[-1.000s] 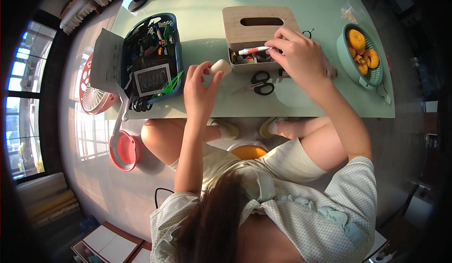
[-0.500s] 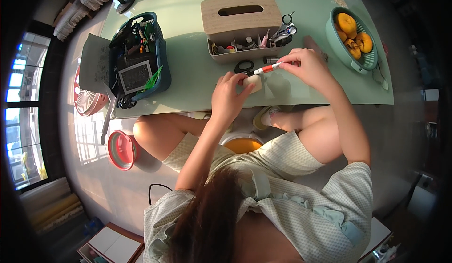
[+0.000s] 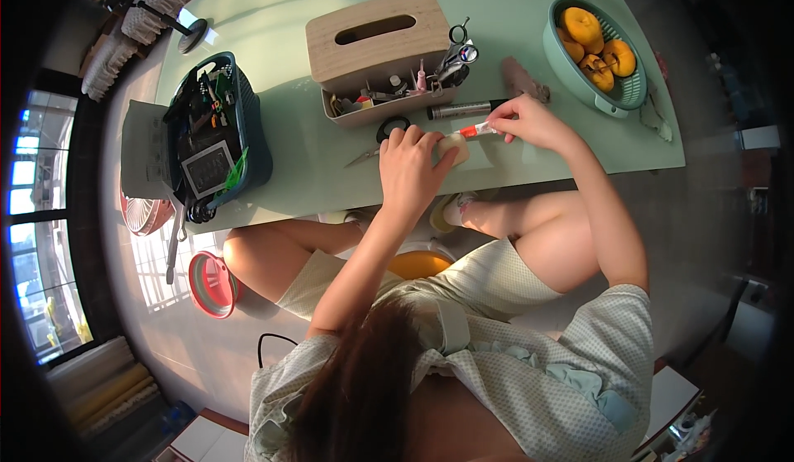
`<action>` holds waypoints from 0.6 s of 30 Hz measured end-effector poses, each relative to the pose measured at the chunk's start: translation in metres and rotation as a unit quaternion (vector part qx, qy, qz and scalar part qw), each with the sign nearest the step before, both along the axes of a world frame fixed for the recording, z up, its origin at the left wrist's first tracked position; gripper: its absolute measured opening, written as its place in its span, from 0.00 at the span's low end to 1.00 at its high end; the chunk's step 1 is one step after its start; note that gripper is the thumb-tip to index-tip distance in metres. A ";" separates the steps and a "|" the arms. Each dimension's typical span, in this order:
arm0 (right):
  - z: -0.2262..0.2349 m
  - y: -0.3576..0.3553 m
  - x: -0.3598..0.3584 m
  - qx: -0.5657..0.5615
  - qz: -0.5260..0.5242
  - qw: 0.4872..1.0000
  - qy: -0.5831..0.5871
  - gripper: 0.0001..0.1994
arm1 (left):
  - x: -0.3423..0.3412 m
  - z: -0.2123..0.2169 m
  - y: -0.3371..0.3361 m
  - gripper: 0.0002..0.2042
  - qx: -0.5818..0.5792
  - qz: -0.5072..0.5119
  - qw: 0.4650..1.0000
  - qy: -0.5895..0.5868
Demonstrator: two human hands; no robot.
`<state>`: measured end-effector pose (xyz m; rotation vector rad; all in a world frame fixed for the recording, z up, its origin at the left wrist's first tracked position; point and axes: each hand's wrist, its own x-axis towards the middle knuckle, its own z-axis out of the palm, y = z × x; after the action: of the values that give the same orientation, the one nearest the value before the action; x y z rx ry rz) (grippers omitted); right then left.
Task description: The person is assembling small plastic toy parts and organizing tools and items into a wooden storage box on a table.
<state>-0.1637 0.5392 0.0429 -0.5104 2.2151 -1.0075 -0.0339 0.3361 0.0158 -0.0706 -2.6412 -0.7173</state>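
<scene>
My left hand (image 3: 407,167) is closed on a small cream-coloured rounded block (image 3: 454,151), its thumb along the block's near side and part of it behind the fingers. To the right, my right hand (image 3: 521,123) pinches the right end of a slim white tube with an orange-red band (image 3: 473,131). The tube's left end meets the top of the block; whether they touch is hard to tell. Black-handled scissors (image 3: 391,128) lie just beyond my left hand, their blades pointing left. A dark marker (image 3: 463,110) lies behind the tube.
A tissue box organiser (image 3: 376,36) holding small tools stands at the back middle. On the left is a blue basket (image 3: 258,135) of odds and ends; on the right, a green colander (image 3: 562,69) with orange fruit. A brownish-pink object (image 3: 523,80) lies between organiser and colander.
The view has shifted, so the table things appear further left. My right hand has come closer to my left, and less of the tube shows between them. The marker is now more exposed.
</scene>
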 end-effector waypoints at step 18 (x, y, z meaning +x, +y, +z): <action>0.070 -0.036 0.042 0.117 -0.043 0.973 0.194 0.10 | -0.013 0.028 -0.026 0.07 0.073 0.107 0.983 0.128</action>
<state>-0.1222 0.5035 0.1125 -0.5421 2.6822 -0.7190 -0.0469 0.3099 0.0433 0.1522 -2.3025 -0.7696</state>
